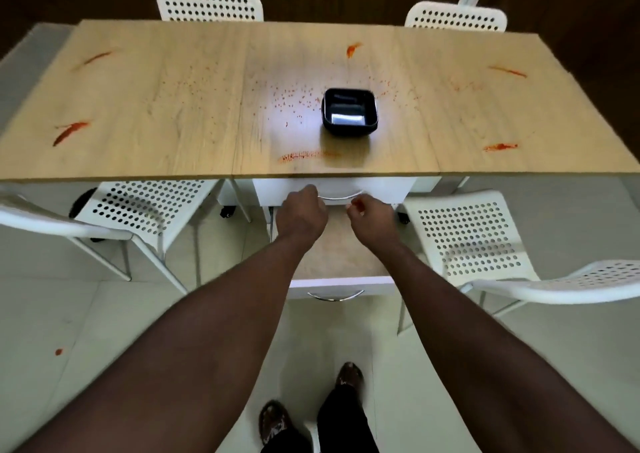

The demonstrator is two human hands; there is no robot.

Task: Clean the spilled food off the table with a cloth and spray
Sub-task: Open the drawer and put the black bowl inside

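Spilled food (71, 132): red smears and specks across the bench (156, 151), left edge to right edge. Likely thin and sticky, to be wiped, not lifted.
Cloth, spray: not in view.
Bowl (349, 112), black, bench centre: looks empty.
Lower drawer (341, 255), open under the near edge: nothing seen inside.
Left grip (302, 210), right grip (371, 210): fingers curled at the upper drawer handle (341, 196); whether they hold it, cannot tell.

Table (156, 106) ends cut off, fingertips of left hand (301, 212) and right hand (372, 212) hidden, grip unclear
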